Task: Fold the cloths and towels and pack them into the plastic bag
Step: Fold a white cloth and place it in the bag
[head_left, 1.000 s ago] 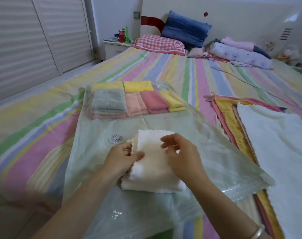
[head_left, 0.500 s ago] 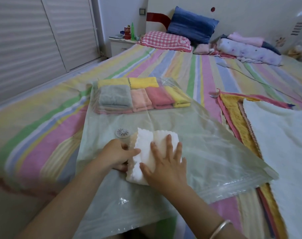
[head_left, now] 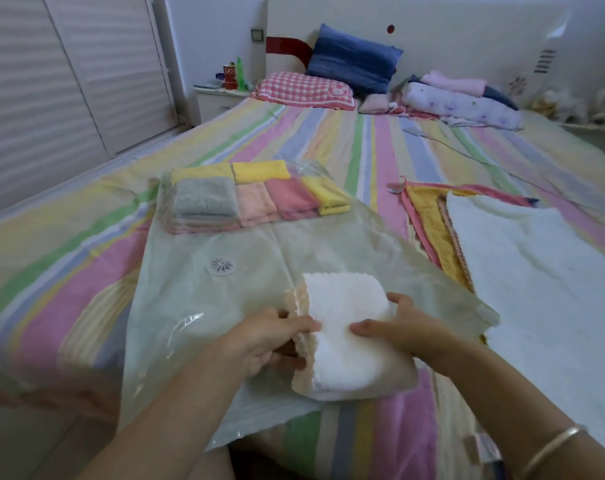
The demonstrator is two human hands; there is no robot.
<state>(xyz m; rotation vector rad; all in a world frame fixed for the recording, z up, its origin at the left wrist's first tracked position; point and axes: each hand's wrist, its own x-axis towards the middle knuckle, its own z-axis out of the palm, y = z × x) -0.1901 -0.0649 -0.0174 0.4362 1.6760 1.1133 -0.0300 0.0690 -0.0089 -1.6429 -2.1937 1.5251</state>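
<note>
Everything here is placed from the clear plastic bag point(head_left: 197, 306), which lies flat on the striped bedsheet point(head_left: 69, 265). Far to the bag's left stand pale slatted sliding doors point(head_left: 69, 81). Inside the bag's far end sit packed folded cloths: a grey cloth point(head_left: 204, 199) at the left, a yellow cloth point(head_left: 259, 169) behind it, then a peach cloth point(head_left: 254, 206), a pink cloth point(head_left: 292, 199) and another yellow one point(head_left: 328, 197) at the right. A round white valve point(head_left: 221, 266) sits on the bag's upper face, between those cloths and the hands.

Over the bag's near right part, the left hand point(head_left: 259, 344) grips the left edge of a folded white cloth point(head_left: 346, 334), thumb on top and fingers curled beneath. The right hand point(head_left: 408, 330) clasps the cloth's right side, thumb on top. The hands are apart, with the cloth between them. A peach scalloped layer shows along the cloth's left and near edges. The cloth is outside the bag, on top of its plastic; whether the bag's near edge is open cannot be told.

Just right of the bag lie spread towels: a yellow towel point(head_left: 432, 230) under a large white towel point(head_left: 536, 271). Well beyond the bag are a nightstand point(head_left: 218, 102), a checked pillow point(head_left: 304, 91), a blue pillow point(head_left: 353, 62) and rolled lilac bedding point(head_left: 460, 105).
</note>
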